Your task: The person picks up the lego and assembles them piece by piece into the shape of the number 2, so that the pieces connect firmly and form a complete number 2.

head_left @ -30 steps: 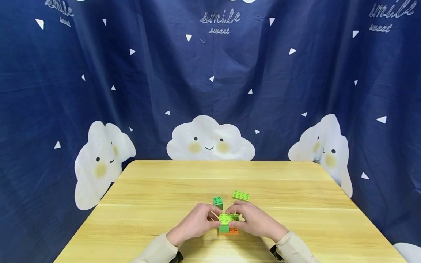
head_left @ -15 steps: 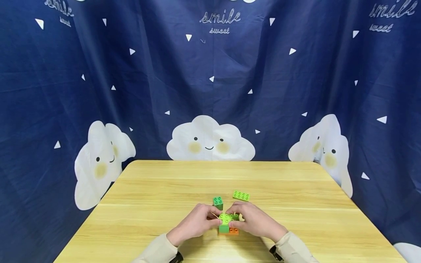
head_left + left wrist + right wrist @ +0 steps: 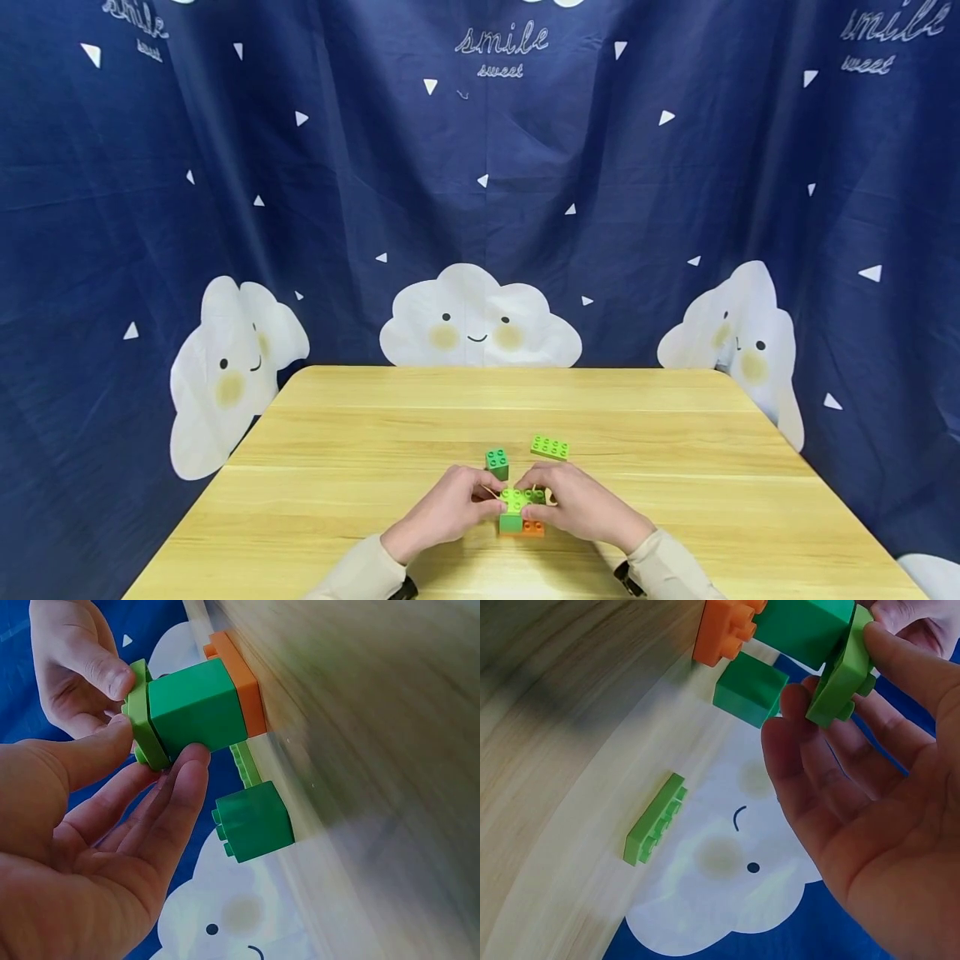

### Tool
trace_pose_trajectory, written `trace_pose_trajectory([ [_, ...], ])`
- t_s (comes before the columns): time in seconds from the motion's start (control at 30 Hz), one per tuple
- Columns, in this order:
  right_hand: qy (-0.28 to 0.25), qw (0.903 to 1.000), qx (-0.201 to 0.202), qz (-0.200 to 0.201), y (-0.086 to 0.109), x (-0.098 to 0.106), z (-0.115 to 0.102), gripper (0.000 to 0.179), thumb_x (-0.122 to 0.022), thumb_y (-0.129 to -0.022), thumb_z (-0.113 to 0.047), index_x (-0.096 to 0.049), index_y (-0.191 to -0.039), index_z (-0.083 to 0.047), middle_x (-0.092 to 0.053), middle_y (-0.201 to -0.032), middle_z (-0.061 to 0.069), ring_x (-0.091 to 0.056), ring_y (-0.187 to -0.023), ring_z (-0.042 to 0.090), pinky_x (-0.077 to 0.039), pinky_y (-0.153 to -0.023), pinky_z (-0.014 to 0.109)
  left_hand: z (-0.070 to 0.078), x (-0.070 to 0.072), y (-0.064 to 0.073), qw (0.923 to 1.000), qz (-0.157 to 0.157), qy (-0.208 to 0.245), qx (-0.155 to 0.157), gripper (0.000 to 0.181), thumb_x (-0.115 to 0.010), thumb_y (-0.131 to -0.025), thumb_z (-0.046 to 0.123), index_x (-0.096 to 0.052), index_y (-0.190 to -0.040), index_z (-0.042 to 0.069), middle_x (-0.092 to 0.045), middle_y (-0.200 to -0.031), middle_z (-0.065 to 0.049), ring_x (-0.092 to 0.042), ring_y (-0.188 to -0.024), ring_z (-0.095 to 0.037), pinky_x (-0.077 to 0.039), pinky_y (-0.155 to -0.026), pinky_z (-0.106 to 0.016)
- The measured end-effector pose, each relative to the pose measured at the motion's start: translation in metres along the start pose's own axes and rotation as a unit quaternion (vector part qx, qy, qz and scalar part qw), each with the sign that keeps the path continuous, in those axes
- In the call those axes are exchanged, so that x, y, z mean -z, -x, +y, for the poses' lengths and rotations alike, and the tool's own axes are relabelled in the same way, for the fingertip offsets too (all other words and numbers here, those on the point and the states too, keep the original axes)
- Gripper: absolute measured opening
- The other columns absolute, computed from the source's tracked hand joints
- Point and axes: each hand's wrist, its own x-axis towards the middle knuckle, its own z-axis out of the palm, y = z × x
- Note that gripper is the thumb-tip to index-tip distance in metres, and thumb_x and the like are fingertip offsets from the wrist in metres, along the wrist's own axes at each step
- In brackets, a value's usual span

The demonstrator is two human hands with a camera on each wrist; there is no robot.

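My left hand [image 3: 452,505] and right hand [image 3: 582,503] pinch the lime plate [image 3: 514,499] by its left and right ends, atop a green block [image 3: 196,706] on the near orange brick [image 3: 244,686]. Expect light, stiff, sturdy plastic; hold by the side edges.

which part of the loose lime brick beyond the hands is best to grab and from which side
Probably best to pinch the loose lime brick across its two long sides near the middle, coming from above with the right hand, which is nearer. It lies flat, studs up, longer than it is wide, and nothing stands against either long side.
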Motion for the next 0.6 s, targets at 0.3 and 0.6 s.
trace_pose_trajectory([
  [0.3, 0.000, 1.0000, -0.007, -0.004, -0.0005, 0.0003, 0.0013, 0.026, -0.073, -0.096, -0.027, -0.074, -0.120, -0.017, -0.071, -0.116, -0.006, -0.066, -0.102, 0.004, -0.058, -0.085, 0.029, -0.0005, -0.0001, 0.0009, 1.0000, -0.007, 0.005, -0.001, 0.022, -0.073, -0.095, 0.013, -0.075, -0.115, 0.003, -0.076, -0.108, -0.007, -0.070, -0.084, -0.005, -0.058, -0.073, -0.019],
  [0.6, 0.005, 0.9999, -0.014, -0.006, -0.0019, -0.0011, -0.0006, 0.028, -0.073, -0.096, -0.028, -0.073, -0.121, -0.016, -0.071, -0.117, -0.006, -0.065, -0.104, 0.004, -0.058, -0.085, 0.028, -0.0006, -0.0044, 0.0087, 0.9999, 0.010, -0.009, -0.008, 0.028, -0.070, -0.098, 0.015, -0.072, -0.121, 0.000, -0.074, -0.114, -0.012, -0.072, -0.086, -0.009, -0.056, -0.073, -0.017],
])
